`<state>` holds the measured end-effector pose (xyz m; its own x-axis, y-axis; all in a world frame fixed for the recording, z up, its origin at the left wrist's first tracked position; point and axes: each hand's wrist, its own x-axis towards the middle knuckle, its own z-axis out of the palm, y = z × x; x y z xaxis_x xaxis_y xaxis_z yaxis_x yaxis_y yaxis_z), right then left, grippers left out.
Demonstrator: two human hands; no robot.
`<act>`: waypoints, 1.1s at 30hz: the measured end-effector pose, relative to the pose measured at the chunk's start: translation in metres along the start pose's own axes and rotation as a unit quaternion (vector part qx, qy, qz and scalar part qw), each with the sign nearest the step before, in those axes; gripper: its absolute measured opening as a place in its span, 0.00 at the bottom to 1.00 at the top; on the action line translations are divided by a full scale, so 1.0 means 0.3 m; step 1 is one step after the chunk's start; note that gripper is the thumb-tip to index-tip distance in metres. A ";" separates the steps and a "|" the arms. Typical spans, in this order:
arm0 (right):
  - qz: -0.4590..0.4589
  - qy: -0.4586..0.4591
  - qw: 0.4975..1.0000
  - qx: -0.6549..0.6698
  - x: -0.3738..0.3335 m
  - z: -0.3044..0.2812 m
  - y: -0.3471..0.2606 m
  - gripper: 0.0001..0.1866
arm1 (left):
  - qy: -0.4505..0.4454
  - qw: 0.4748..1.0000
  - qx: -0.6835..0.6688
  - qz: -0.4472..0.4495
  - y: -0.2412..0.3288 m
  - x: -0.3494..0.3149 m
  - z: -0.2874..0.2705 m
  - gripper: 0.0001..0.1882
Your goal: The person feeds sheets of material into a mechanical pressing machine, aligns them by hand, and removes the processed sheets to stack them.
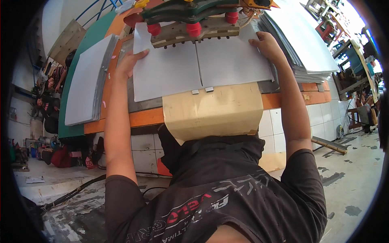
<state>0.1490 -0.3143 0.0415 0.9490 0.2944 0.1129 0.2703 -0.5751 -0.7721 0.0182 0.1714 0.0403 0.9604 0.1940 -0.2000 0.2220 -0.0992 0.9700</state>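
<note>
Hands spread flat, left hand (129, 62) and right hand (265, 43), pressing two grey sheets (202, 67) side by side between them, under press head (190, 18) on bench (142, 117).

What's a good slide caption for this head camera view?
Left hand and right hand press two grey sheets flat under a green press head.

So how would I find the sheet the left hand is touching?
Look at the orange-edged workbench under the machine head with red knobs. Two pale grey sheets lie side by side there. It is the left sheet, whose edge the left hand presses, not the right hand.
</note>
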 end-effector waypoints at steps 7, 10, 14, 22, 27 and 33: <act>-0.039 0.065 0.997 -0.025 0.023 0.039 0.051 0.19 | 0.011 0.999 0.032 0.030 -0.026 0.036 0.001 0.22; -0.026 0.054 0.997 -0.046 0.025 0.032 0.069 0.20 | 0.013 0.998 0.043 0.044 -0.024 0.030 0.016 0.23; -0.012 0.035 0.999 -0.006 0.020 0.029 0.087 0.22 | 0.014 0.997 0.071 0.025 -0.023 0.020 0.015 0.24; -0.017 0.006 0.999 -0.047 0.017 0.008 0.095 0.26 | 0.031 0.997 0.058 0.028 -0.038 0.012 -0.008 0.19; 0.005 0.042 0.998 -0.044 0.024 0.006 0.116 0.28 | 0.015 0.998 0.060 0.019 -0.056 0.014 -0.022 0.17; -0.020 0.067 0.996 -0.058 0.016 0.007 0.123 0.26 | 0.026 0.997 0.037 0.065 -0.054 0.008 -0.006 0.19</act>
<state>0.1633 -0.3326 0.0124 0.9478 0.2199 0.2308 0.3188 -0.6508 -0.6891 0.0166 0.1752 0.0244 0.9724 0.2243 -0.0634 0.1092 -0.1977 0.9742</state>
